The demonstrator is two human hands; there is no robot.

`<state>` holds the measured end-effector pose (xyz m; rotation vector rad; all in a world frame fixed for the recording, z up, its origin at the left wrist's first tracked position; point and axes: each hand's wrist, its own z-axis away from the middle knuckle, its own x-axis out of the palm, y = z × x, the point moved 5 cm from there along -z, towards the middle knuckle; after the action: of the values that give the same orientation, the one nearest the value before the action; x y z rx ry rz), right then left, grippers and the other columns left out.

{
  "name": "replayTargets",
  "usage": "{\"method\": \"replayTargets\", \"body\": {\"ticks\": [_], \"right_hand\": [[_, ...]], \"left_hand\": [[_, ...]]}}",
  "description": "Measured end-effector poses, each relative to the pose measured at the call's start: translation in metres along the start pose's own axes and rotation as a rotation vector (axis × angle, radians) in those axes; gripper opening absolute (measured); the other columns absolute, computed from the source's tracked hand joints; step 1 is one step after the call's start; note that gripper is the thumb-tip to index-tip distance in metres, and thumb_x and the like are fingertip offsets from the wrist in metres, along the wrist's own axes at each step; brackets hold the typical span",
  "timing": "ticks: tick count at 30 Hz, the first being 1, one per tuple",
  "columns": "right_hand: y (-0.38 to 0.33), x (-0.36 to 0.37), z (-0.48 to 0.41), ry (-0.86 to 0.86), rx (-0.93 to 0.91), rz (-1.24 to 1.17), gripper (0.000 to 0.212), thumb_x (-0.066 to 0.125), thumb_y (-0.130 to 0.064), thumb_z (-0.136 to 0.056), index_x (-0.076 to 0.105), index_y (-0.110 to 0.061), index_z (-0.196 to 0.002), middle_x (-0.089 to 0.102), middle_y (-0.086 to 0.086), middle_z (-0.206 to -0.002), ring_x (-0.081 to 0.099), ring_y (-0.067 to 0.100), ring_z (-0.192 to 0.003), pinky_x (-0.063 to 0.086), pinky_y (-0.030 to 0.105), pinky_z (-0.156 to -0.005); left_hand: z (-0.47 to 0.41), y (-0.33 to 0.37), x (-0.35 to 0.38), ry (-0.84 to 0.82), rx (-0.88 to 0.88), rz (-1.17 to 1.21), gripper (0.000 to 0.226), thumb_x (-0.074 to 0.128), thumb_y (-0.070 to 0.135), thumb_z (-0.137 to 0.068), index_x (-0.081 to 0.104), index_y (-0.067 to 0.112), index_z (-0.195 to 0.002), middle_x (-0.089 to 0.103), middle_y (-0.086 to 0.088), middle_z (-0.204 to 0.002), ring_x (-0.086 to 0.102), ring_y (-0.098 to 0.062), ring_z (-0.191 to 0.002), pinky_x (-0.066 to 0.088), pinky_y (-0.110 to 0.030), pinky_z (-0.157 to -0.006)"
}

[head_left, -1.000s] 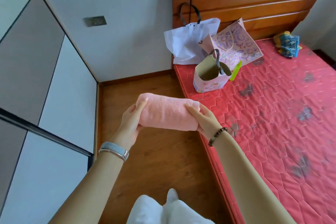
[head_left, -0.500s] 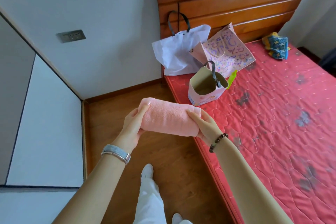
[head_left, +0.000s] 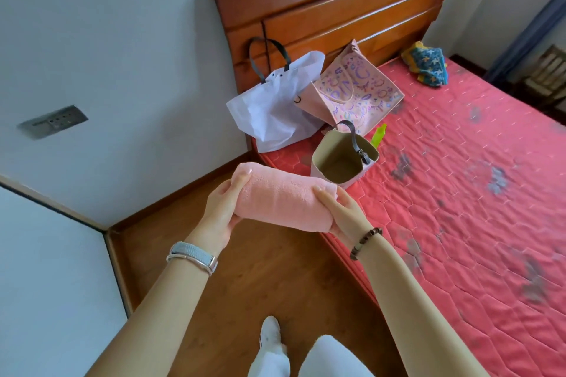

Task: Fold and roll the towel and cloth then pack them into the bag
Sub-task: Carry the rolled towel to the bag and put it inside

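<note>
A rolled pink towel (head_left: 280,202) is held in the air over the floor beside the bed. My left hand (head_left: 219,211) grips its left end, my right hand (head_left: 341,213) grips its right end. Just beyond the towel, a small pink bucket bag (head_left: 343,162) with a dark strap stands open near the corner of the red mattress (head_left: 459,193). A blue and yellow patterned cloth (head_left: 427,66) lies crumpled at the far side of the bed by the headboard.
A white bag (head_left: 275,107) and a pink printed tote (head_left: 355,92) lean against the wooden headboard (head_left: 337,9). A green bottle (head_left: 378,133) lies behind the bucket bag. Wooden floor (head_left: 260,269) runs between bed and wall; my legs stand below.
I have stepped closer to the bed's head end; the bags now look nearer. The towel roll stays gripped at both ends and has come closer to the open bucket bag.
</note>
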<state>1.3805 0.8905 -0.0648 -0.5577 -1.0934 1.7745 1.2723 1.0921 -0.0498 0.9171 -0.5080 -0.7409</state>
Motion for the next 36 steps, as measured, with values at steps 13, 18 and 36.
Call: {"method": "replayTargets", "body": {"ticks": [13, 18, 36], "right_hand": [[-0.020, -0.018, -0.068, 0.095, 0.036, -0.107, 0.037, 0.065, -0.037, -0.088, 0.057, -0.020, -0.120, 0.063, 0.012, -0.122, 0.066, 0.025, -0.107, 0.056, 0.050, -0.089], [-0.037, -0.028, -0.106, 0.097, 0.037, -0.128, 0.027, 0.064, -0.035, -0.090, 0.059, -0.022, -0.113, 0.064, 0.011, -0.120, 0.066, 0.026, -0.108, 0.057, 0.050, -0.087], [-0.066, -0.117, -0.199, 0.239, 0.092, -0.233, 0.036, 0.072, -0.039, -0.085, 0.060, -0.023, -0.115, 0.064, 0.016, -0.122, 0.066, 0.032, -0.109, 0.053, 0.060, -0.089]], "left_hand": [[-0.101, 0.017, 0.039, -0.116, -0.078, -0.018, 0.055, 0.065, 0.064, -0.083, 0.061, 0.033, -0.128, 0.064, 0.000, -0.126, 0.062, -0.021, -0.115, 0.056, -0.045, -0.096], [-0.142, 0.033, 0.061, -0.143, -0.097, -0.007, 0.052, 0.068, 0.060, -0.083, 0.063, 0.031, -0.126, 0.066, -0.002, -0.123, 0.063, -0.023, -0.115, 0.056, -0.046, -0.095], [-0.259, 0.051, 0.185, -0.367, -0.224, -0.052, 0.059, 0.072, 0.057, -0.080, 0.062, 0.030, -0.131, 0.060, -0.009, -0.133, 0.059, -0.027, -0.121, 0.056, -0.050, -0.095]]}}
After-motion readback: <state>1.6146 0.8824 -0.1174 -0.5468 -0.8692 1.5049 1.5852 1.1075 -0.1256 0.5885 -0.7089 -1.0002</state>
